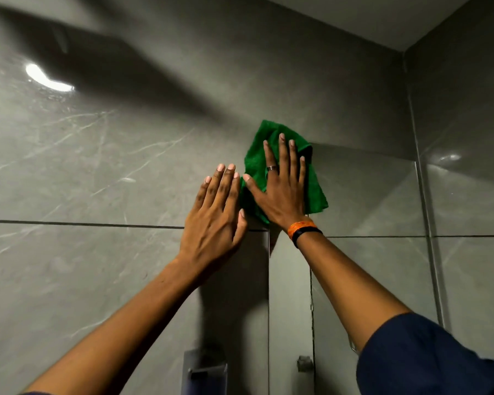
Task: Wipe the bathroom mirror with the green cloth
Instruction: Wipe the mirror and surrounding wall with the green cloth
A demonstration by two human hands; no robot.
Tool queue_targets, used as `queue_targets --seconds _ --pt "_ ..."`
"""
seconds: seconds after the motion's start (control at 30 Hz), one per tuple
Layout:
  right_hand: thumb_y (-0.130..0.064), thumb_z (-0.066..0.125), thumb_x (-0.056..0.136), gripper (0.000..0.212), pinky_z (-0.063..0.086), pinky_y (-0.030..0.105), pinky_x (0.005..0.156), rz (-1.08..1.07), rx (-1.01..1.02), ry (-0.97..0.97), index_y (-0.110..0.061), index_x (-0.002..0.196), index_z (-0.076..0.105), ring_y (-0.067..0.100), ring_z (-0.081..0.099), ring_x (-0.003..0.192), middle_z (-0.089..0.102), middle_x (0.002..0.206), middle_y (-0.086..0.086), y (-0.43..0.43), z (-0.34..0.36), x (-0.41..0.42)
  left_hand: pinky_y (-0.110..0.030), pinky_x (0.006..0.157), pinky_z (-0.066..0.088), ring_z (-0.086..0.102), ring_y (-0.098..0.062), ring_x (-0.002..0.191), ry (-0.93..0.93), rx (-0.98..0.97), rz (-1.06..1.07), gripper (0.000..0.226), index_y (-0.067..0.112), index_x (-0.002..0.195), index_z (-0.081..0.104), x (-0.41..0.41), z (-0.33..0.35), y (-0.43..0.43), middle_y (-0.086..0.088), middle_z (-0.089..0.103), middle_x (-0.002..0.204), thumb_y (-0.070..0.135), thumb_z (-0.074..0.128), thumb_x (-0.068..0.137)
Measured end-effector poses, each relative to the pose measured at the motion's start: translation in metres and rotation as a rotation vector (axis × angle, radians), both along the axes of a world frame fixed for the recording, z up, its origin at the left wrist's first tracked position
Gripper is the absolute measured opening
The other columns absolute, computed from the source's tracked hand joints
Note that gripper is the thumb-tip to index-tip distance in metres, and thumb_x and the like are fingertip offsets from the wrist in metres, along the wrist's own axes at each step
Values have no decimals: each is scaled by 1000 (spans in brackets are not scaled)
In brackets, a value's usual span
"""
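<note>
The green cloth is spread flat, high up on the wall, over the top left corner of the mirror, so that part of it lies on the glass and part on the grey tile beside and above it. The right hand presses it there with an open palm, its fingers spread wide and pointing up, thumb out to the left across the lower edge of the cloth; nothing is pinched. A ring sits on one finger, and an orange thread and a dark band circle the wrist, with a dark blue sleeve lower on that arm. The left hand lies flat on the tile just beside the cloth, fingers close together and pointing up, thumb near the cloth's lower left edge; whether it touches the cloth I cannot tell. A bright light glare shows on the tile at upper left. Low on the wall, between the arms, is a metal fitting, blurred.
</note>
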State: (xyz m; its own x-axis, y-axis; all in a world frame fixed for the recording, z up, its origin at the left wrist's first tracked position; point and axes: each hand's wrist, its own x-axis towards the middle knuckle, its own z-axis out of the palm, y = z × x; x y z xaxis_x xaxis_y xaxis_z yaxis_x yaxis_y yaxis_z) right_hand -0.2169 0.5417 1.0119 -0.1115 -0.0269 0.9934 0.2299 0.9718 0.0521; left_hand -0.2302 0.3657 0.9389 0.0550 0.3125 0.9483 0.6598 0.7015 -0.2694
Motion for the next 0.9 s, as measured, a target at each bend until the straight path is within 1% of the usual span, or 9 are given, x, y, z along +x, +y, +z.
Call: queue_targets --seconds 0.07,0.13,0.27,0.33,0.43,0.57,0.7,0.83,0.9 --pt "-65 30 95 76 10 56 125 30 38 78 -28 158 11 28 2 156 6 169 8 7 -1 -4 -46 125 15 9 -29 153 8 -19 22 67 1 154 18 -9 1 6 -18 16 164 36 24 96" --pt "-60 30 97 70 13 54 125 56 76 86 -29 158 14 27 5 156 9 169 7 17 3 -3 -47 125 16 10 -29 153 9 -36 33 68 1 154 18 -16 1 10 -19 17 164 36 23 96" --pt "-54 31 99 66 12 51 126 66 156 61 -31 158 14 24 5 156 8 169 4 37 11 0 -47 125 15 10 -30 152 21 -52 48 68 2 154 17 -24 1 22 -18 15 164 35 23 95" --pt "-54 31 99 65 12 50 126 73 161 71 -32 158 14 24 6 156 9 169 4 45 14 1 -47 125 15 10 -31 152 35 -56 57 68 2 154 17 -25 1 29 -19 16 164 36 23 95" --pt "-57 27 99 64 12 50 126 60 113 83 -33 157 14 25 7 156 10 169 4 61 20 6 -47 125 16 9 -31 153 49 -56 43 68 2 154 16 -24 2 41 -18 15 164 37 20 97" --pt "-58 29 99 65 15 53 125 52 27 97 -33 157 15 27 7 155 10 168 5 93 26 17 -49 124 17 11 -32 152 61 -47 21 69 1 153 17 -23 2 51 -20 16 163 39 19 96" --pt "-57 29 99 64 18 51 125 36 -45 126 -31 157 17 27 11 155 12 168 5 127 28 24 -50 124 14 8 -34 151 55 -35 24 74 0 153 14 -23 2 55 -22 12 162 40 20 91" --pt "-53 33 102 62 21 52 124 18 -118 155 -29 157 18 29 15 154 15 167 8 168 31 33 -49 124 11 6 -34 151 55 -31 29 75 -1 152 15 -23 1 55 -23 10 162 42 18 91" --pt "-51 37 102 62 23 53 123 -9 -194 171 -28 157 19 31 18 153 16 166 10 194 32 39 -49 124 11 7 -34 151 61 -24 26 75 -2 152 16 -23 1 56 -23 11 162 42 18 91"
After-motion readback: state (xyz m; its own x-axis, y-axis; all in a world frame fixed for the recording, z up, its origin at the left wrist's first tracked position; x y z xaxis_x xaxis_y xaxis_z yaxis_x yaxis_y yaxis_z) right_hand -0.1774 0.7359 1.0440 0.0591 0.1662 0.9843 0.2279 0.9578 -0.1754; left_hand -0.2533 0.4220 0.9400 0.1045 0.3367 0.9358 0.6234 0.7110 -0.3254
